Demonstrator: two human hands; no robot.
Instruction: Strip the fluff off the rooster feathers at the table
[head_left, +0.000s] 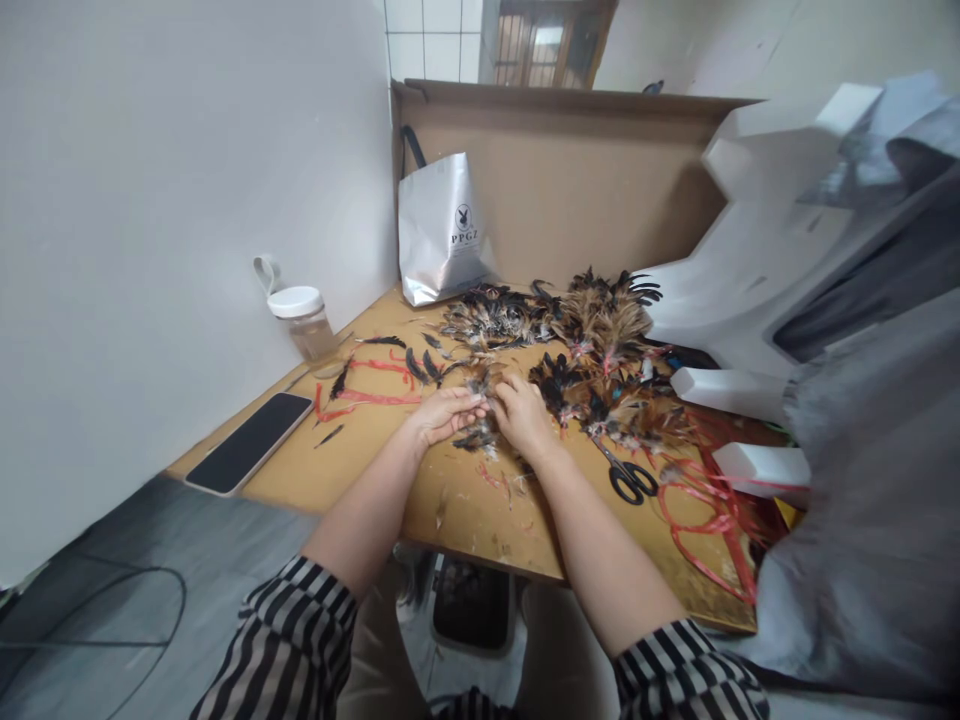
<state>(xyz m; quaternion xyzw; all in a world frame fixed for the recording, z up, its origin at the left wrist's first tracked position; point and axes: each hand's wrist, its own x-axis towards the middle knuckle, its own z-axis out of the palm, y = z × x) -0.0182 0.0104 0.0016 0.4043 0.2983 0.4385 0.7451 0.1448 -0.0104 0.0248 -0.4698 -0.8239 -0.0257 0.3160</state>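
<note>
Brown feathers [484, 374] are poking up between the fingertips of both hands, just above the middle of the wooden table [349, 455]. The left hand [448, 414] is closing thumb and forefinger in a tight pinch at their base, and the right hand [523, 410] is pinching the same spot from the other side, fingers curling and nearly touching the left ones. Exactly which fingertip is bearing on which quill is too small to tell. Both forearms are reaching forward from striped sleeves [296, 620] and converging, the right wrist bending inward with the back of the hand facing up.

At the left, a clear jar [315, 338] is standing under a white screw lid [296, 301], its contents too blurred to name. Near the cardboard panel [592, 180], a silver PPGZ bag [439, 245] is standing upright, its inside hidden. Below the table edge, a bin [480, 650] is holding dark matter. Feather bunches [600, 310] are lying beyond the right hand, with black-handled scissors [616, 463] resting nearby.
</note>
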